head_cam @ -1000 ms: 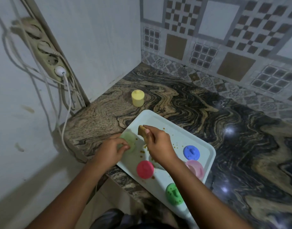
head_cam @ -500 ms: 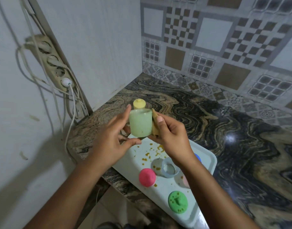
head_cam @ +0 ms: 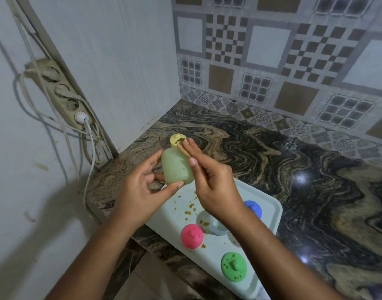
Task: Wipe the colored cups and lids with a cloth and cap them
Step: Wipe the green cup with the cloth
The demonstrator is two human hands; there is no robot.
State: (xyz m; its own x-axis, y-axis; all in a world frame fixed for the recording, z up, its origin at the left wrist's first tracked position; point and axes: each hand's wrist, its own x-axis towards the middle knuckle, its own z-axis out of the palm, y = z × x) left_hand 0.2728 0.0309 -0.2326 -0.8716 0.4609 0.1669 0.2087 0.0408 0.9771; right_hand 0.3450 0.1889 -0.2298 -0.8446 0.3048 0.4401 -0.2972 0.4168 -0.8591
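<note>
- The left hand [head_cam: 138, 191] grips the pale green cup [head_cam: 177, 167], fingers and thumb curled round its near end, in the air above the 11 o'clock corner of the tray [head_cam: 209, 254].
- The right hand [head_cam: 216, 187] pinches a small tan cloth [head_cam: 182, 148] against the cup's far end, at 12 o'clock.
- My advice: turn the cup with the left fingers so the cloth reaches the whole wall and its yellow specks.
- The green lid [head_cam: 233, 264] lies at 5 o'clock on the tray.

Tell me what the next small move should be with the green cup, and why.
Probably rub the cloth in the right hand down the green cup, which the left hand holds; yellowish specks show near its lower edge.
</note>
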